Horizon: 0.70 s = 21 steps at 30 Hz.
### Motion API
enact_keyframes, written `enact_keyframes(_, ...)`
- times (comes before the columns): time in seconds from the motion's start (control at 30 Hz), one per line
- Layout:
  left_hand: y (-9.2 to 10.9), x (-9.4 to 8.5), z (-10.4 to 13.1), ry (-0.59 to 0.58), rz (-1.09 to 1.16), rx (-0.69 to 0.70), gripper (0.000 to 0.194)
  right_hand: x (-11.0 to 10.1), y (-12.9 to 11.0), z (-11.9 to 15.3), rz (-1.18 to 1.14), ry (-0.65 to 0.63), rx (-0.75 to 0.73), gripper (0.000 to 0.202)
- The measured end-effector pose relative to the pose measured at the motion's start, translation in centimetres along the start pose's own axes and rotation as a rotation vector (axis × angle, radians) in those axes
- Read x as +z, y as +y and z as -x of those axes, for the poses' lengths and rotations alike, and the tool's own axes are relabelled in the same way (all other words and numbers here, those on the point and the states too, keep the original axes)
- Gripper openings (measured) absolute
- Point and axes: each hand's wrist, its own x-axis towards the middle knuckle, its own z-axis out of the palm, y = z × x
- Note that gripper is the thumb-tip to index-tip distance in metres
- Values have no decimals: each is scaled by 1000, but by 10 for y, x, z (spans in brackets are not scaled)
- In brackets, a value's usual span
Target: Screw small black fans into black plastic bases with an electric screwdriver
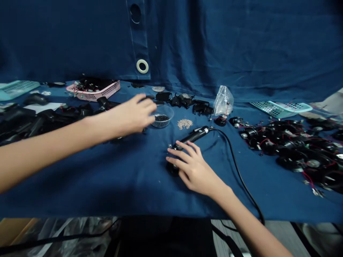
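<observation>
My left hand (pixel 136 112) reaches in from the left to a clear round tub (pixel 170 114) that holds small black screws (pixel 161 118). Its fingers are loosely bent and a little apart, slightly blurred, and nothing shows in them. My right hand (pixel 194 166) spreads its fingers over a small black part (pixel 172 169) on the table. The hand covers much of that part, so its kind is unclear. Just beyond the right fingertips lies a black electric screwdriver (pixel 194 137) with its cable (pixel 235 160). A small heap of silvery screws (pixel 184 124) sits right of the tub.
Black round parts with red wires (pixel 292 146) are piled at the right. Black housings (pixel 40 121) crowd the left. Behind are a pink basket (pixel 107 91), a clear plastic bag (pixel 223 100), teal baskets (pixel 281 109) and a blue curtain (pixel 227 46). Blue cloth (pixel 128 185) covers the table.
</observation>
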Motion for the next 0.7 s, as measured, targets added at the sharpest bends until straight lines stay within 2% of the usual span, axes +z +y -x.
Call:
enact_keyframes(0.07, 45, 4, 19, -52, -1, 90, 17, -5, 3, 0, 13, -14, 21, 40)
enact_keyframes(0.13, 80, 16, 30, -55, -23, 134, 20, -10, 6, 0, 32, -20, 27, 36)
enact_keyframes(0.23, 112, 37, 37, -38, 30, 124, 13, -14, 11, 2, 48, -41, 60, 32)
enact_keyframes(0.3, 124, 49, 40, -3, 152, 50, 10, -13, 14, 4, 12, -64, 94, 32)
enact_keyframes(0.43, 140, 65, 57, 106, 310, -288, 65, -2, 16, 9, -216, -58, 182, 24)
enact_keyframes(0.47, 143, 69, 63, 106, 331, -368, 71, 1, 15, 10, -274, -50, 195, 23)
enact_keyframes(0.53, 148, 78, 75, 79, 382, -460, 65, 8, 13, 11, -349, -49, 209, 22)
enact_keyframes(0.6, 149, 85, 84, 83, 440, -496, 57, 14, 9, 11, -389, -43, 230, 21)
enact_keyframes(0.7, 147, 89, 86, 166, 554, -507, 64, 23, 6, 12, -435, 13, 271, 20)
